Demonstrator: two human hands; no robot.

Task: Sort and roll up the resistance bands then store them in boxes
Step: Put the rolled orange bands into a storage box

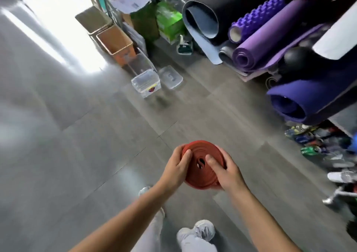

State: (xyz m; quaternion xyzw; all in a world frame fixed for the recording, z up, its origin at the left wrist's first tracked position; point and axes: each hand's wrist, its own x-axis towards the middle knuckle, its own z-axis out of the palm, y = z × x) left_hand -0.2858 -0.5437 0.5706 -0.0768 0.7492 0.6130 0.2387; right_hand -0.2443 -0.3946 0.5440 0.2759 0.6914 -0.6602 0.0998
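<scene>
Head view: person standing, both forearms reaching forward. The red band coil (pixel 201 149) is wound into a flat disc and held off the floor (pixel 87 136) in front of the body, its broad face turned up toward the camera and its centre hole visible. The left hand (pixel 174 166) grips the coil's left rim with fingers curled under and thumb on the face. The right hand (pixel 226 171) does the same on the right rim, thumb pressed near the hole. The clear box (pixel 141 89) sits open on the floor well ahead and a little left of the hands, so the left hand is the nearer one. Something small and coloured lies inside it, too blurred to name. Its lid (pixel 171 77) lies just beside it on the right. The floor between hands and box is bare. Rolled mats (pixel 251 55) crowd the floor's right edge, and the orange bin (pixel 116 43) stands behind the box. Judgement: the roll looks finished, so what remains is to carry it forward and lower it flat into the box without letting the wraps spring loose.
</scene>
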